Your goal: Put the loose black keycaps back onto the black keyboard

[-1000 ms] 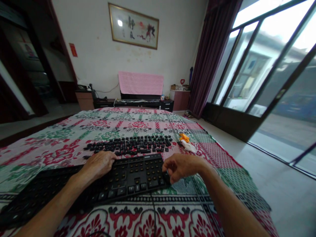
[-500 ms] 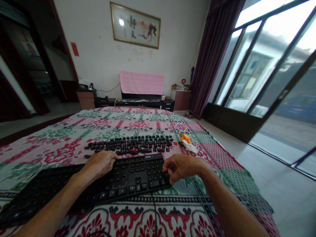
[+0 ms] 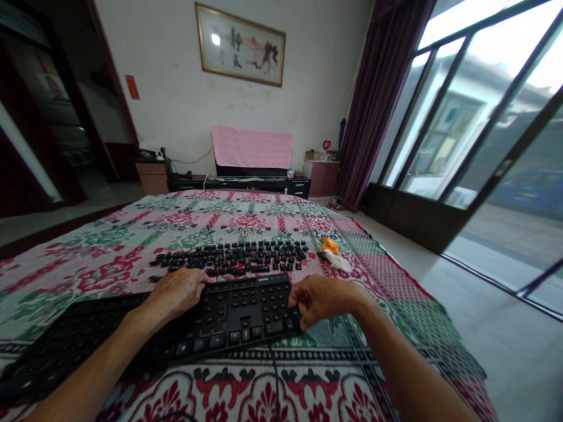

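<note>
A black keyboard (image 3: 237, 302) lies slantwise on the patterned cloth, most of its keycaps off and small brownish round key mounts showing. A few keycaps remain along its near edge. My left hand (image 3: 182, 291) is closed over its far edge near the middle, fingertips partly hidden. At the right end my right hand (image 3: 323, 299) is curled, thumb and forefinger pinched around a black keycap (image 3: 295, 315) at the number pad's edge. Beyond the keyboard, many loose black keycaps (image 3: 237, 256) lie in rough rows.
An orange cloth-like piece (image 3: 329, 244) and a crumpled white piece (image 3: 338, 261) lie right of the loose keycaps. A black cable (image 3: 276, 381) runs over the patterned tablecloth (image 3: 246, 220) toward me. Glass doors (image 3: 440, 135) stand at the right.
Almost nothing differs. My right hand stays at the keyboard's right end with only a slight shift, and my left hand keeps its place.
</note>
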`<state>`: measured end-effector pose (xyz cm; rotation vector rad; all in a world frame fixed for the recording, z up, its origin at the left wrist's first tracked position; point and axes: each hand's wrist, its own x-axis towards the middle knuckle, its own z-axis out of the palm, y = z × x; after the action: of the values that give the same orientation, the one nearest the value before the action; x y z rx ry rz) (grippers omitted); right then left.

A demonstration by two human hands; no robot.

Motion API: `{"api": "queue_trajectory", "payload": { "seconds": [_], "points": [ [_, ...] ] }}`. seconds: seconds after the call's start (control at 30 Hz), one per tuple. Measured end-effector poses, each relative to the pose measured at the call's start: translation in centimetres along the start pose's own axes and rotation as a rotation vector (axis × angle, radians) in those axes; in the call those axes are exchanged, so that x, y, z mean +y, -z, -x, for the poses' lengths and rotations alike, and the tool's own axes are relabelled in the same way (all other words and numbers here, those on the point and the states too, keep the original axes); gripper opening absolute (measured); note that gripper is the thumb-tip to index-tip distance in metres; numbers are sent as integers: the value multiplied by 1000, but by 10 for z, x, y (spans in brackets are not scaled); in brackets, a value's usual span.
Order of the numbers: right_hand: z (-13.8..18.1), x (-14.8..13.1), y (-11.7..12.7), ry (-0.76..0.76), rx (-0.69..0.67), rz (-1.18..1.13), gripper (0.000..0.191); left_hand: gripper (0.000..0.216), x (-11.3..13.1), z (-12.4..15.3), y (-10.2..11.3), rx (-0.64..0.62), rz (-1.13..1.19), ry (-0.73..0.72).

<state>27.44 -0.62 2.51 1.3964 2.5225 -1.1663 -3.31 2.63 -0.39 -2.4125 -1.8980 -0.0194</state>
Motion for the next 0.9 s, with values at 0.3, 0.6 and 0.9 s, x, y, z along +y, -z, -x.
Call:
{"api": "queue_trajectory", "payload": {
  "seconds": [0.3, 0.6, 0.9],
  "points": [
    [1, -4, 0, -23, 27, 30, 40, 31, -2, -1, 3, -34, 32, 0],
    [6, -22, 0, -116, 89, 182, 35, 31, -5, -3, -2, -29, 48, 0],
    [2, -7, -3, -95, -3, -27, 42, 31, -5, -3, -1, -19, 44, -17]
  ]
}}
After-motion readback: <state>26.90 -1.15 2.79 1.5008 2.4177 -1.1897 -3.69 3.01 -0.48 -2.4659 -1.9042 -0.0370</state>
